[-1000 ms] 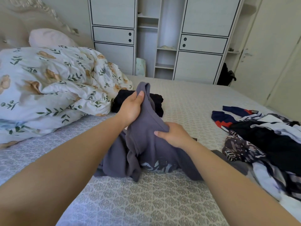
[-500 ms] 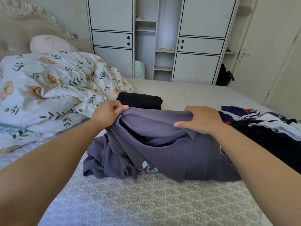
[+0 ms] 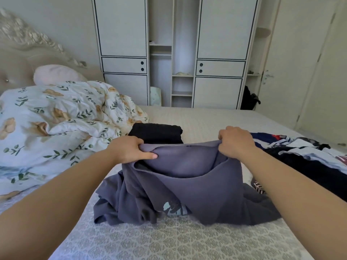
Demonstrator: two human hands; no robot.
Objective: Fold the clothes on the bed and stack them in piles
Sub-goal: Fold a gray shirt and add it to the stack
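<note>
Grey-purple jersey, a T-shirt [image 3: 187, 186] with a pale print near its hem, hangs between our two hands above the patterned bed [image 3: 169, 241]. Our left hand [image 3: 129, 150] pinches one end of the upper edge, thumb pressed flat on the cloth and fingers curled behind it; our right hand [image 3: 235, 142] grips the other end in a closed fist. The edge sags in a shallow curve between them, and the lower part of the garment lies bunched on the bed, one sleeve crumpled to the left. We judge the step in hand to be spreading the shirt flat before the first fold. The likeliest fault is a crooked fold: the bunched lower cloth may stay twisted under the body when we lay it down, because only the top edge is controlled. A second risk is that the cloth, swung forward, drags over the folded black garment [image 3: 156, 135] lying just behind it and disturbs that pile. The unfolded heap of clothes [image 3: 300, 158] lies at the right, just beside our right forearm, and a trailing sleeve could catch on it. A floral duvet [image 3: 62, 117] is heaped at the left. Behind the bed, the open wardrobe shelves [image 3: 182, 76] hold a few small pale items that we cannot identify.
</note>
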